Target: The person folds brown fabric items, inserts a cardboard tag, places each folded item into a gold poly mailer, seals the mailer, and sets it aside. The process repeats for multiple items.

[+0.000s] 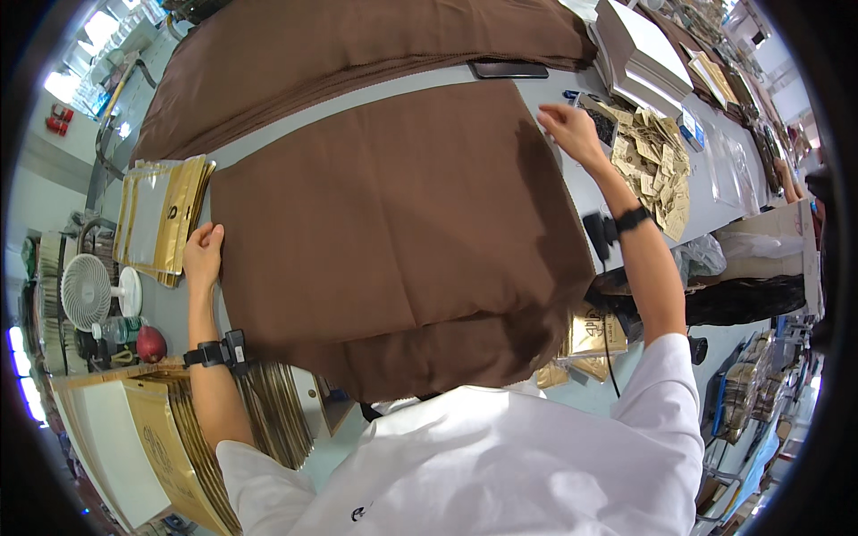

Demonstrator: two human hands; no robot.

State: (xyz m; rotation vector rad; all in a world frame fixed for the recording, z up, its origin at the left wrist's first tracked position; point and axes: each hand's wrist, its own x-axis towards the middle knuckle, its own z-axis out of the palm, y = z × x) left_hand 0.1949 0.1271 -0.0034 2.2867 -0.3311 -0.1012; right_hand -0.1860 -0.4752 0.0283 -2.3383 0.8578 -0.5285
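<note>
A brown fabric piece [402,214] lies spread over the grey table, its near part hanging over the edge by my body. At its left edge, my left hand [203,251] has thumb and fingers together; whether cloth is pinched between them cannot be told. Beyond the fabric's right edge, my right hand [570,130] is raised with bent fingers, near a small box of black items [598,124]; its fingertips show no cloth. A larger stack of brown fabric [375,33] lies across the far side of the table.
Gold-edged clear bags [161,214] lie at the left, near a white fan [87,291] and a red round object [151,344]. At the right are a heap of paper tags [653,161], a stack of white boards [643,53] and a blue box [692,129]. A dark phone [509,70] lies far.
</note>
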